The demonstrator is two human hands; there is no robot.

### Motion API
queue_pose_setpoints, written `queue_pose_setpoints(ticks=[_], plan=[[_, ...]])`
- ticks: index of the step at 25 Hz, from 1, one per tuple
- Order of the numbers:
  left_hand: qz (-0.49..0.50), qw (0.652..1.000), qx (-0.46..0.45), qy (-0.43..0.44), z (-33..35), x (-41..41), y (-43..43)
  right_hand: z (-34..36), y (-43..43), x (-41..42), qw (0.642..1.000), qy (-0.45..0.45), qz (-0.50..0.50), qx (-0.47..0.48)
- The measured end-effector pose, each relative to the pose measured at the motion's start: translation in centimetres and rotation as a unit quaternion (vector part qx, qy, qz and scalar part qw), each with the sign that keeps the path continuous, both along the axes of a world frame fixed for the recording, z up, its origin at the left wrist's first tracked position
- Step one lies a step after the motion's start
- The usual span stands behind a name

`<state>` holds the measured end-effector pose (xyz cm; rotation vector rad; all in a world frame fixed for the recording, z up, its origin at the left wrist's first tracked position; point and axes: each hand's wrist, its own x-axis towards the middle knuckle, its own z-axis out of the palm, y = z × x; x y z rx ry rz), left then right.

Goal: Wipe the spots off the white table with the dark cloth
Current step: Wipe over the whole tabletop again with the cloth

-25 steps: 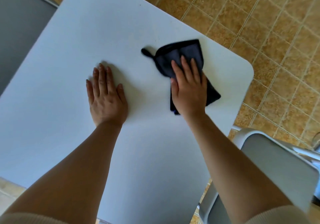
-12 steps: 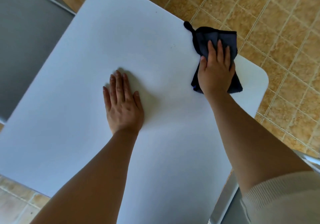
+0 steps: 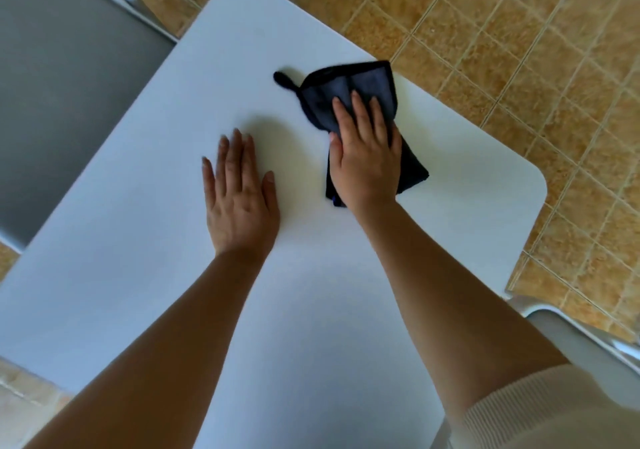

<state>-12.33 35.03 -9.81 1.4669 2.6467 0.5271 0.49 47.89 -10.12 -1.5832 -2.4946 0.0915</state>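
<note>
The right hand (image 3: 367,161) presses the cloth (image 3: 349,83) on the desk (image 3: 138,206) with straight fingers (image 3: 360,112), upper middle of the frame, its long axis along that hand, while the left hand (image 3: 239,195) lies flat and empty just beside it.

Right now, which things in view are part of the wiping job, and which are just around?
In the job:
- dark cloth
- right hand, pressing the cloth
- white table
- left hand, flat on the table

Just around:
- grey chair, far left
- second chair, near right
- tiled floor
</note>
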Motion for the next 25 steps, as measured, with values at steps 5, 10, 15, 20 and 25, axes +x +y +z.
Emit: queue_pose_setpoints(ticks=[5,10,15,20,25], plan=[[0.027,0.999,-0.025,0.007,-0.8,-3.9,1.5,-0.2,-4.1,5.8,0.999,-0.026,0.019,0.021],[0.022,0.999,-0.028,0.002,-0.8,-3.5,1.6,0.7,2.2,5.1,0.989,-0.034,-0.138,-0.041],[0.024,0.999,-0.033,0.000,-0.6,-3.6,1.6,1.0,7.4,-3.3,0.995,-0.033,-0.069,-0.068],[0.028,0.999,-0.038,0.003,-0.6,-3.9,1.5,-0.3,4.2,-8.8,0.998,0.011,0.066,0.020],[0.029,0.999,-0.037,-0.003,-0.5,-3.7,1.6,-0.4,1.3,-2.6,0.995,-0.001,0.091,0.052]])
